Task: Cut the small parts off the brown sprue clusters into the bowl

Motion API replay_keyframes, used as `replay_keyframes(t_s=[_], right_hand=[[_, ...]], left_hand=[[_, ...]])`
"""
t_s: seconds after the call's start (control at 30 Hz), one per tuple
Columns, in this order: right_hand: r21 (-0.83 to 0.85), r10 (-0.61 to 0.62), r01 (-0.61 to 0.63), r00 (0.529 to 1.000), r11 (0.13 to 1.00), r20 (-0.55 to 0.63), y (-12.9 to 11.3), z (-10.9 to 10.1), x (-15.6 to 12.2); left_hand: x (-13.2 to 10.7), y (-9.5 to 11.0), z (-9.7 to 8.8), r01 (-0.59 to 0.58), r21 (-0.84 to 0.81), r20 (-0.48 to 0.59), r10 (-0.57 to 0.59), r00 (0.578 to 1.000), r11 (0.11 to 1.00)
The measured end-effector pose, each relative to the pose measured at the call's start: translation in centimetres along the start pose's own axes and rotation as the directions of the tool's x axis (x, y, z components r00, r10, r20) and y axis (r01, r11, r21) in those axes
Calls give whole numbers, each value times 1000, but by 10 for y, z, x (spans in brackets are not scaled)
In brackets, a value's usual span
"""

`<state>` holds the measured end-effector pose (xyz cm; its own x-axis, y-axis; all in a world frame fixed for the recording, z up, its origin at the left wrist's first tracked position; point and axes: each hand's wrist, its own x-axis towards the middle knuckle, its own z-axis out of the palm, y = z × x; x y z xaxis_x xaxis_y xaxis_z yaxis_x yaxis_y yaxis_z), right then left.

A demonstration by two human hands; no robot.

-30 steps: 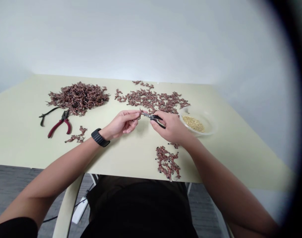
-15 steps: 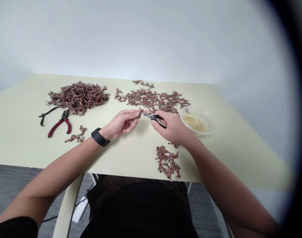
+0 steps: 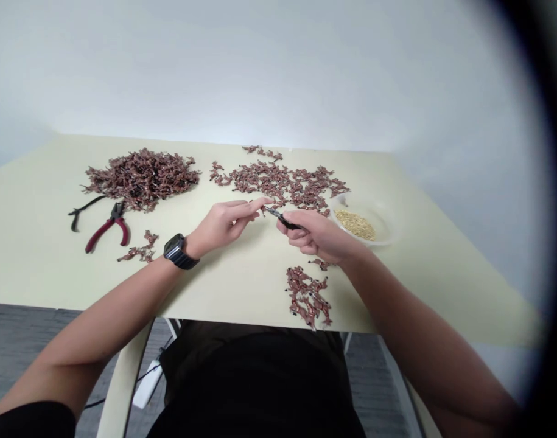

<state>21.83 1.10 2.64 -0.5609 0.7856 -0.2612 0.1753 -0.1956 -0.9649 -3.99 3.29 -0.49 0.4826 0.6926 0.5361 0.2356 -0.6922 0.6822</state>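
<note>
My left hand [image 3: 226, 225], back turned up and a dark watch [image 3: 180, 250] on its wrist, pinches a small brown figurine [image 3: 263, 210] at its fingertips. Fingers cover most of that piece. From the right, my right hand [image 3: 318, 232] wraps round black-handled pliers [image 3: 287, 221]. Their slim metal jaws reach the left fingertips and meet the figurine; what they grip is too small to make out. Behind both hands spreads a loose group of similar brown figurines [image 3: 264, 177]. A smaller cluster of figurines [image 3: 305, 295] lies near the front edge, below my right hand.
On the left is a big heap of brown figurines [image 3: 141, 176]. Red-handled pliers [image 3: 105, 230] and a slim black tool [image 3: 80, 213] lie before it, with a few figurines [image 3: 141, 248] alongside. A clear bowl [image 3: 388, 228] of small golden pieces [image 3: 355, 225] stands right of my right hand.
My left hand has rolled palm down, its fingers now straighter over the figurine. The right hand has turned too, and the plier handles are closer together.
</note>
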Motion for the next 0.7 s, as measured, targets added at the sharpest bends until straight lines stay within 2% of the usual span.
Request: replay_keyframes(t_s=[0.07,0.13,0.2,0.23,0.27,0.33,0.5,0.7], right_hand=[[-30,-35,34,999,999,-34,1,-1,1],[-254,-179,135,971,958,-159,3,-2,2],[-541,-371,188,894,820,-252,5,-3,2],[-649,-448,189,856,737,-259,6,-4,2],[-723,-500,186,830,665,-247,6,-5,2],[-795,-546,194,814,574,-196,8,-6,3],[-829,-585,247,803,501,-115,9,-4,4],[-822,-556,244,825,515,-103,9,-6,3]], left_hand=[[1,1,0,56,-56,-5,-57,998,997],[3,4,2,231,-283,47,-227,973,931],[5,8,3,392,-515,155,-368,917,762],[5,9,4,444,-593,201,-410,890,672],[6,10,4,477,-643,233,-441,867,599],[6,12,3,509,-691,263,-477,839,513],[7,16,1,531,-707,308,-472,826,468],[7,17,2,531,-705,324,-452,831,470]])
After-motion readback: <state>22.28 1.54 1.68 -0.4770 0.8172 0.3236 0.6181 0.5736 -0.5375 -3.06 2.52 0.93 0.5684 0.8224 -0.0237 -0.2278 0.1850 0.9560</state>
